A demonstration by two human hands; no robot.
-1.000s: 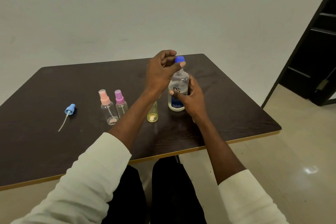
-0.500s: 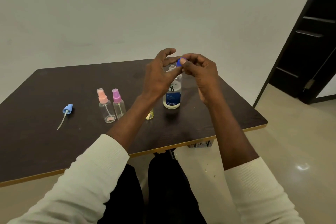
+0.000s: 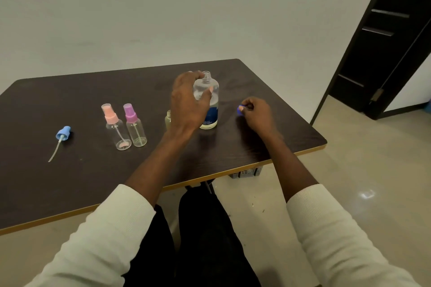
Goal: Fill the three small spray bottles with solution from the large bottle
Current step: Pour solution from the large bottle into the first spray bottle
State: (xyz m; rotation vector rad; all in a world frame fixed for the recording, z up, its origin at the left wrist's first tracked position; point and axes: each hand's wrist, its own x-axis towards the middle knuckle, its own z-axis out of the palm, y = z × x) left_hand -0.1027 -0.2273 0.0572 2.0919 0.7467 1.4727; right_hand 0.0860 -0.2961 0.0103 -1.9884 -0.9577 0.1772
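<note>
The large clear bottle (image 3: 209, 98) with a blue label stands uncapped on the dark table (image 3: 93, 170); my left hand (image 3: 187, 102) grips its upper body. My right hand (image 3: 255, 113) pinches the bottle's blue cap (image 3: 240, 109) just above the table, to the bottle's right. Left of centre, two small spray bottles stand side by side, one with a pink top (image 3: 114, 127) and one with a purple top (image 3: 135, 124). A third small bottle (image 3: 168, 119), open and yellowish, is partly hidden behind my left wrist. Its blue spray head (image 3: 62, 134) with tube lies at the far left.
The table's wooden front edge runs in front of my lap. A dark door (image 3: 384, 37) stands at the right over pale floor tiles. A small basket (image 3: 247, 173) shows under the table's right side.
The blue cap came off the large bottle: my right hand carried it down to the right. My left hand dropped from the cap to grip the bottle's body.
</note>
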